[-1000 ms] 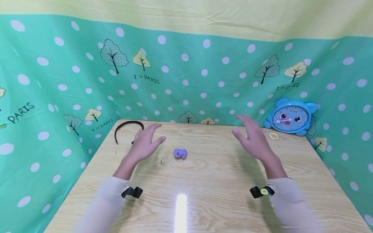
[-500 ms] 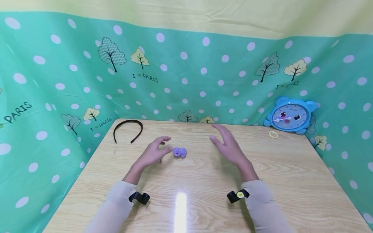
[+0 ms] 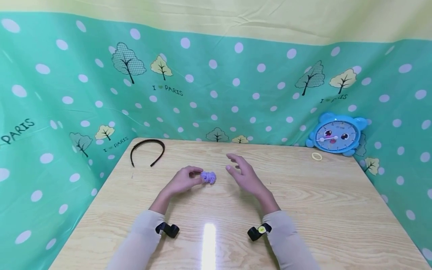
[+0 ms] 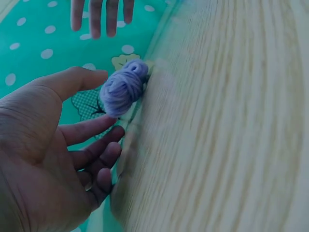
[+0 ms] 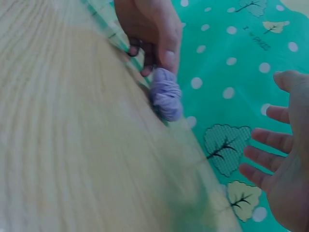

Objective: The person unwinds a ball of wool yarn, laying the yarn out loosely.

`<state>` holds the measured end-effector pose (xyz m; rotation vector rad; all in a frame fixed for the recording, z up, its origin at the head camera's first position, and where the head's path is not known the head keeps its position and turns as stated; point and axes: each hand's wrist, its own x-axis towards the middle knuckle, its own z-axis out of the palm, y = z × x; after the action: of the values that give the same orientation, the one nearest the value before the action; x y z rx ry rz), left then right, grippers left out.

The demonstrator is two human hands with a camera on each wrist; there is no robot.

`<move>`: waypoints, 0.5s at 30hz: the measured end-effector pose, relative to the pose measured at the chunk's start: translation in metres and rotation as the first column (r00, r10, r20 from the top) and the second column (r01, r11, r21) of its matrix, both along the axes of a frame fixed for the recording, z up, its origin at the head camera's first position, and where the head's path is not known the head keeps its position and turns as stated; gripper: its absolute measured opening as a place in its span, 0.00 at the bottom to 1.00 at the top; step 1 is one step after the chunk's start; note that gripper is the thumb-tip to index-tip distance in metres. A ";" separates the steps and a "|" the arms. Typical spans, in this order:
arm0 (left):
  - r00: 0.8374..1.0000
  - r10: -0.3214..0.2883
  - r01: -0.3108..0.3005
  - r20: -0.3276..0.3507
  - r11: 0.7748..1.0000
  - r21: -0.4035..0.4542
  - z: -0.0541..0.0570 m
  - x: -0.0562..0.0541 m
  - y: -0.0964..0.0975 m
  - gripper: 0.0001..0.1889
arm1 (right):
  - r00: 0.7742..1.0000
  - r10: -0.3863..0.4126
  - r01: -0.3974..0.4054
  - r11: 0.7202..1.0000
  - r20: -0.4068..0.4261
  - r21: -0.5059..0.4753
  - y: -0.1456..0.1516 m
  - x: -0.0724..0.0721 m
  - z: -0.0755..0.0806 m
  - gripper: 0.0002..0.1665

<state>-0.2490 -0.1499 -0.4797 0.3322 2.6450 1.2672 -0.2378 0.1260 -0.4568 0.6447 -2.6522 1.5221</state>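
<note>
Near the middle of the counter [image 3: 320,210] I see the purple yarn bundle [image 3: 210,177], with the left-hand grip [image 3: 182,181] at its left end, thumb and finger at 2 sides of it, but I can't tell if they pinch it. The right-hand grip [image 3: 246,177] is loose and holds nothing, near the bundle but apart. To me the job looks barely begun: the bundle is all wound up and lies on the counter, so most work seems left.
</note>
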 end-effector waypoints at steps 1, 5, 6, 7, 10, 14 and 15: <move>1.000 0.002 -0.002 -0.003 1.000 -0.006 -0.002 -0.001 0.001 0.28 | 1.000 0.003 -0.003 1.000 0.010 -0.002 -0.003 -0.001 -0.002 0.31; 1.000 0.007 -0.007 -0.027 1.000 -0.018 -0.004 -0.004 0.005 0.28 | 0.999 0.025 -0.025 1.000 0.047 -0.015 -0.013 -0.003 -0.011 0.30; 0.999 0.009 -0.009 -0.034 1.000 -0.018 -0.004 -0.005 0.007 0.27 | 0.998 0.031 -0.029 0.999 0.056 -0.025 -0.014 -0.004 -0.014 0.30; 0.999 0.010 -0.011 -0.037 1.000 -0.016 -0.004 -0.005 0.008 0.26 | 0.997 0.035 -0.033 0.999 0.064 -0.036 -0.016 -0.004 -0.016 0.29; 0.999 0.021 -0.021 -0.039 1.000 -0.012 -0.004 -0.005 0.010 0.24 | 0.996 0.036 -0.031 0.998 0.083 -0.059 -0.021 -0.006 -0.022 0.27; 0.999 0.039 -0.039 -0.027 0.999 -0.011 -0.006 -0.007 0.010 0.22 | 0.994 0.032 -0.024 0.997 0.105 -0.079 -0.028 -0.007 -0.028 0.24; 0.999 0.047 -0.047 -0.021 0.999 -0.014 -0.006 -0.008 0.010 0.21 | 0.993 0.031 -0.022 0.996 0.112 -0.083 -0.030 -0.007 -0.029 0.23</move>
<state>-0.2565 -0.1400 -0.4858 0.2845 2.6934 1.2640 -0.2445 0.0962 -0.4857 0.6091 -2.6540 1.7134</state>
